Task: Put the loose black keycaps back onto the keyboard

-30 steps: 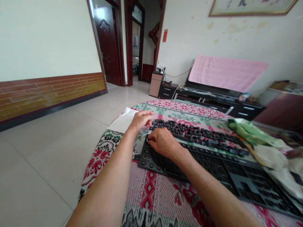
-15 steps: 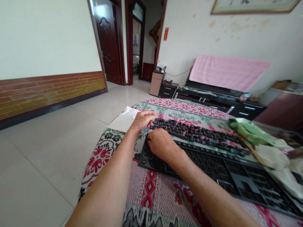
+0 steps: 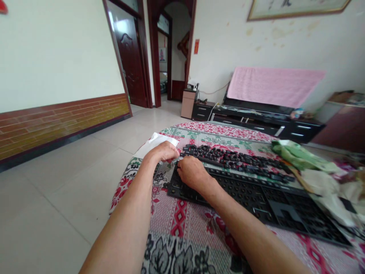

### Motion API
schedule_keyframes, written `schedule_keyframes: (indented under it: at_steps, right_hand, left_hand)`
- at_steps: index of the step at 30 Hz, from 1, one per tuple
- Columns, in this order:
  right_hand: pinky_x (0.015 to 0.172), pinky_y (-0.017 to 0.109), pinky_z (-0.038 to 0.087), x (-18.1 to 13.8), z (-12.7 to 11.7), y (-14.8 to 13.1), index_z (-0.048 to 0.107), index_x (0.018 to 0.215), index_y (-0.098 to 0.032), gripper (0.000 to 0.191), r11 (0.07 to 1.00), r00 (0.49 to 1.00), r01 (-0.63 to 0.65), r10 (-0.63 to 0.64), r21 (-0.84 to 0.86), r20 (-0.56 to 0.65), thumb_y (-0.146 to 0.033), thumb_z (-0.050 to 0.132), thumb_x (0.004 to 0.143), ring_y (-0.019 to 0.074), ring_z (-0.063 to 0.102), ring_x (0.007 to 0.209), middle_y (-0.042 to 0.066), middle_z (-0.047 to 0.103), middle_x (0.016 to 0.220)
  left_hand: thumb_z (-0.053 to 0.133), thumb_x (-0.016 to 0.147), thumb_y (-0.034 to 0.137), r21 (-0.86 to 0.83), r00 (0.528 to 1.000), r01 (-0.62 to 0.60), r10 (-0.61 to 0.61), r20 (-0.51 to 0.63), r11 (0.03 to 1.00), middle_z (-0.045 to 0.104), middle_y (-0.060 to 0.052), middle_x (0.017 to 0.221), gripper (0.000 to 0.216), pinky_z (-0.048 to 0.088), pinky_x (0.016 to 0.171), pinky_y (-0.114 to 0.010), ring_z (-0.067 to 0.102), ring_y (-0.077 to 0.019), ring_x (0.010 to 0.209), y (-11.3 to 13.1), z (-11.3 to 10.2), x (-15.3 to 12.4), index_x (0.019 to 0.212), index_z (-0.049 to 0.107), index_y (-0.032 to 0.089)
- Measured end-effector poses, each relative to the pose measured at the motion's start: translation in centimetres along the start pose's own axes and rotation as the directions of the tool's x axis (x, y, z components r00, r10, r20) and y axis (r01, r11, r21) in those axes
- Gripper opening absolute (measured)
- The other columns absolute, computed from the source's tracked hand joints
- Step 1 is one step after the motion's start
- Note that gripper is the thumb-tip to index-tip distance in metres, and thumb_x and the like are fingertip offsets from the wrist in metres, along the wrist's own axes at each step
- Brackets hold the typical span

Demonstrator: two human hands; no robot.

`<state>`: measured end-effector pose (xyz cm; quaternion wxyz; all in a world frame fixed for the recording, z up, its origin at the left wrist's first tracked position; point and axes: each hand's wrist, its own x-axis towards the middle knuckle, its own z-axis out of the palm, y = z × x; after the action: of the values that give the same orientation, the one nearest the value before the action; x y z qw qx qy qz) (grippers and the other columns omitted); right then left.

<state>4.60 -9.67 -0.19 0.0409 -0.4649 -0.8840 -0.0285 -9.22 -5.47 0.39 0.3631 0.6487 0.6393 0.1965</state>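
Note:
A black keyboard [image 3: 245, 194] with its keycaps off lies across the patterned tablecloth [image 3: 182, 236]. My right hand [image 3: 192, 171] rests at the keyboard's upper left corner, fingers curled down; whatever they hold is hidden beneath them. Just left of it, beyond the keyboard's corner, my left hand [image 3: 167, 151] hangs with bent fingers closed, and I cannot make out anything in them. A heap of loose black keycaps [image 3: 222, 154] spreads behind the keyboard, close to both hands. White paper [image 3: 148, 146] lies behind my left hand.
At the right of the table lie a green bag [image 3: 302, 156] and a crumpled pale cloth or bag [image 3: 325, 194]. Farther off stands a black TV cabinet [image 3: 302, 131], with a pink towel [image 3: 273, 85] over the screen. Tiled floor [image 3: 57, 198] runs along the left.
My left hand has moved down and left from near the keycaps, its fingers now bent downward. My right hand stays at the keyboard corner. The view has shifted slightly.

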Motion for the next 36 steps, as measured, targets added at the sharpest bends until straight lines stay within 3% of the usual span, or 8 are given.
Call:
schedule_keyframes:
  at_steps: [5, 13, 16, 23, 28, 33, 36]
  right_hand:
    - [0.07, 0.03, 0.043, -0.3, -0.3, 0.1, 0.065, 0.083, -0.012, 0.025, 0.999, 0.999, -0.035, 0.035, 0.021, -0.016, -0.025, 0.045, 0.077, 0.0222, 0.06, 0.079, 0.013, 0.065, 0.083]
    - [0.07, 0.026, 0.041, -0.7, 0.4, 0.7, 0.067, 0.083, -0.017, 0.024, 0.994, 0.998, -0.027, 0.032, 0.107, -0.047, -0.026, 0.045, 0.076, 0.0197, 0.059, 0.081, 0.01, 0.066, 0.083]
    - [0.069, 0.025, 0.04, -0.7, 0.8, 1.0, 0.067, 0.082, -0.018, 0.024, 0.99, 0.998, -0.011, 0.021, 0.142, -0.064, -0.025, 0.044, 0.076, 0.019, 0.059, 0.079, 0.01, 0.066, 0.081]
    - [0.061, 0.022, 0.037, -0.8, 0.6, 1.4, 0.067, 0.073, -0.016, 0.027, 0.983, 0.991, 0.085, -0.066, 0.166, -0.118, -0.021, 0.04, 0.077, 0.0153, 0.059, 0.066, 0.008, 0.067, 0.073]
    - [0.06, 0.02, 0.036, -0.2, -0.4, 4.5, 0.068, 0.073, -0.018, 0.028, 0.972, 0.977, 0.08, -0.033, 0.22, -0.209, -0.019, 0.04, 0.076, 0.0117, 0.056, 0.062, 0.003, 0.067, 0.071]
    - [0.063, 0.022, 0.037, 2.3, -0.5, 10.1, 0.068, 0.082, -0.022, 0.024, 0.991, 0.943, -0.056, 0.093, 0.123, -0.319, -0.023, 0.046, 0.072, 0.0144, 0.056, 0.071, 0.003, 0.065, 0.077]
    - [0.064, 0.022, 0.037, 4.5, 0.0, 11.9, 0.068, 0.084, -0.024, 0.024, 0.997, 0.962, -0.039, 0.053, 0.06, -0.269, -0.027, 0.047, 0.072, 0.0144, 0.055, 0.073, 0.003, 0.065, 0.079]
  left_hand:
    - [0.055, 0.061, 0.026, -0.041, 0.996, 0.05, -0.046, 0.081, 0.998, 0.056, -0.001, 0.054, 0.023, 0.038, 0.045, -0.021, 0.051, -0.011, 0.049, -1.3, 0.8, -2.0, 0.078, 0.064, 0.013]
    - [0.054, 0.062, 0.025, -0.21, 0.997, 0.071, -0.075, -0.009, 0.975, 0.052, 0.001, 0.047, 0.017, 0.039, 0.045, -0.021, 0.05, -0.0107, 0.046, -2.5, 2.9, -2.1, 0.072, 0.06, 0.013]
    - [0.053, 0.062, 0.026, -0.159, 0.998, 0.065, -0.066, -0.007, 0.985, 0.053, 0.001, 0.046, 0.019, 0.038, 0.044, -0.021, 0.05, -0.0112, 0.045, -2.4, 2.7, -2.1, 0.074, 0.06, 0.015]
    - [0.053, 0.055, 0.02, 0.154, 0.999, 0.029, -0.024, -0.035, 0.988, 0.047, 0.003, 0.04, 0.013, 0.03, 0.04, -0.019, 0.042, -0.0086, 0.039, -0.3, 1.5, -1.0, 0.06, 0.064, 0.014]
    - [0.055, 0.059, 0.027, 0.219, 0.973, -0.043, 0.09, -0.213, 0.975, 0.061, -0.001, 0.057, 0.019, 0.036, 0.052, -0.021, 0.05, -0.0114, 0.052, 0.9, 1.0, 1.3, 0.069, 0.068, 0.017]
    - [0.052, 0.063, 0.033, 0.205, 0.857, -0.068, 0.162, -0.488, 0.976, 0.065, -0.002, 0.068, 0.024, 0.038, 0.06, -0.022, 0.056, -0.0143, 0.065, 0.3, 1.7, 3.5, 0.077, 0.068, 0.022]
    - [0.051, 0.064, 0.034, 0.161, 0.827, -0.096, 0.169, -0.536, 0.982, 0.065, -0.001, 0.069, 0.025, 0.039, 0.06, -0.022, 0.056, -0.0144, 0.064, -0.4, 2.2, 4.1, 0.078, 0.068, 0.023]
